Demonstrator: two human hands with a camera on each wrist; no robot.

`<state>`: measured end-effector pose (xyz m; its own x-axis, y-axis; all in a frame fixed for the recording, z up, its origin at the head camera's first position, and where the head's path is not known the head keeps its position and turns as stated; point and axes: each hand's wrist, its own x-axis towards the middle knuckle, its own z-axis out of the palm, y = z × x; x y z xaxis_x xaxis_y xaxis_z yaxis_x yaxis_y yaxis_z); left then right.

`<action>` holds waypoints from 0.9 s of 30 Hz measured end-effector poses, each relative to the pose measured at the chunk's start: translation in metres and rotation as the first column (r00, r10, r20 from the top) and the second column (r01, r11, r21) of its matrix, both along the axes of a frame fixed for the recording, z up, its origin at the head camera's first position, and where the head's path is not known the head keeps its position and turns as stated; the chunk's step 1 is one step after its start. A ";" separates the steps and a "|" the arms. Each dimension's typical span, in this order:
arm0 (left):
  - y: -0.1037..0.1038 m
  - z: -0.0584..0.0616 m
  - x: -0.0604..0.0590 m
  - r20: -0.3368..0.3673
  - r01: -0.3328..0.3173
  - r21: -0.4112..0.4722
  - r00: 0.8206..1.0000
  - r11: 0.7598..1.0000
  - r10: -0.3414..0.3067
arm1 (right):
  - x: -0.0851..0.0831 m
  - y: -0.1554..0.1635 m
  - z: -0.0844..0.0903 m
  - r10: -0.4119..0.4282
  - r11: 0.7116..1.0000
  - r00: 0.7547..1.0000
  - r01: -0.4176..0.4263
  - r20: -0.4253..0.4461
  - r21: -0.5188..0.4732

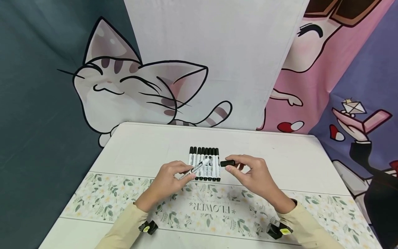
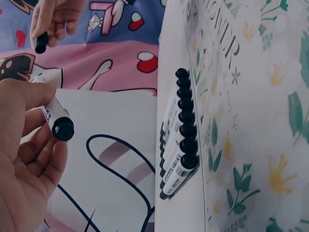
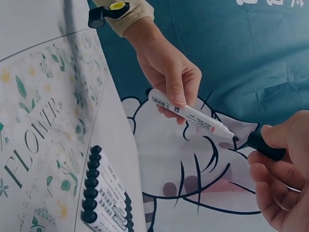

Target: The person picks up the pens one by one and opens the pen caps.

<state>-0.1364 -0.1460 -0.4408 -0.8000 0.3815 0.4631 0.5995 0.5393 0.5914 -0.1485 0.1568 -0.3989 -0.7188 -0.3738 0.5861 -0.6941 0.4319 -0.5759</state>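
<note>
My left hand (image 1: 184, 170) pinches a white marker (image 1: 195, 169) by its barrel, and its bare tip points right at a slant. In the right wrist view this marker (image 3: 189, 113) ends a small gap short of a black cap (image 3: 264, 145). My right hand (image 1: 234, 165) holds that cap (image 1: 228, 163) between thumb and fingers, just right of the marker's tip. Both hands hover over a row of several capped white markers (image 1: 204, 164) lying side by side on the table. In the left wrist view the held marker's black rear end (image 2: 62, 128) faces the camera.
The white table (image 1: 280, 152) has a floral runner (image 1: 102, 197) printed FLOWER across its near half. Cartoon cloth backdrops hang behind the far edge. Wrist cameras (image 1: 148, 227) sit on both cream sleeves. The row of markers (image 2: 181, 135) lies near the runner's far border.
</note>
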 end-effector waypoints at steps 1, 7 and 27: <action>-0.001 0.000 -0.001 -0.010 -0.010 -0.003 1.000 1.000 0.010 | 0.000 0.001 0.000 -0.004 1.000 1.000 0.004 -0.003 -0.004; -0.011 0.003 -0.007 -0.035 -0.059 0.017 0.998 0.998 0.059 | -0.001 0.007 0.000 -0.032 0.999 0.999 0.033 0.012 -0.021; -0.059 0.013 -0.027 0.104 -0.264 0.055 0.961 0.963 0.257 | -0.004 0.033 -0.008 -0.145 0.988 0.987 0.147 0.066 -0.037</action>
<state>-0.1637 -0.2053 -0.4280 -0.9089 0.1244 0.3981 0.3831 0.6263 0.6789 -0.1528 0.1896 -0.4071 -0.8001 -0.2387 0.5504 -0.5870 0.5008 -0.6361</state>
